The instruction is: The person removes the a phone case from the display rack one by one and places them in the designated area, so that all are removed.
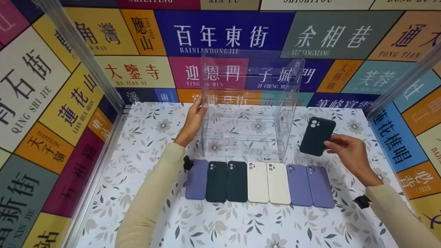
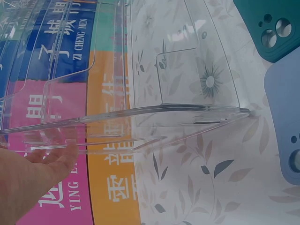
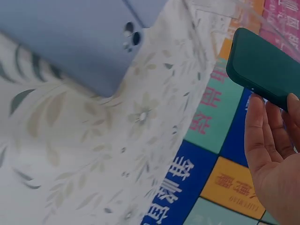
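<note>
A dark green phone case (image 1: 317, 136) with camera cutouts is tilted up above the table, its lower right edge pinched by my right hand (image 1: 349, 151). The same green case (image 3: 265, 68) shows in the right wrist view, gripped between thumb and fingers. To its left stands a transparent tiered rack (image 1: 248, 136). My left hand (image 1: 193, 120) touches the rack's left side; in the left wrist view, the fingers (image 2: 61, 157) lie against the clear side panel, thumb hidden. In front of the rack lies a row of cases: purple (image 1: 196, 181), dark green (image 1: 216, 182), cream (image 1: 258, 182), and purple (image 1: 299, 186) at the right.
A white tablecloth (image 1: 241, 227) with grey leaves covers the table. Colourful panels with Chinese lettering (image 1: 224, 31) stand behind and at both sides. Metal posts (image 1: 82, 51) rise at the corners. Dark devices (image 1: 362, 201) sit at both wrists.
</note>
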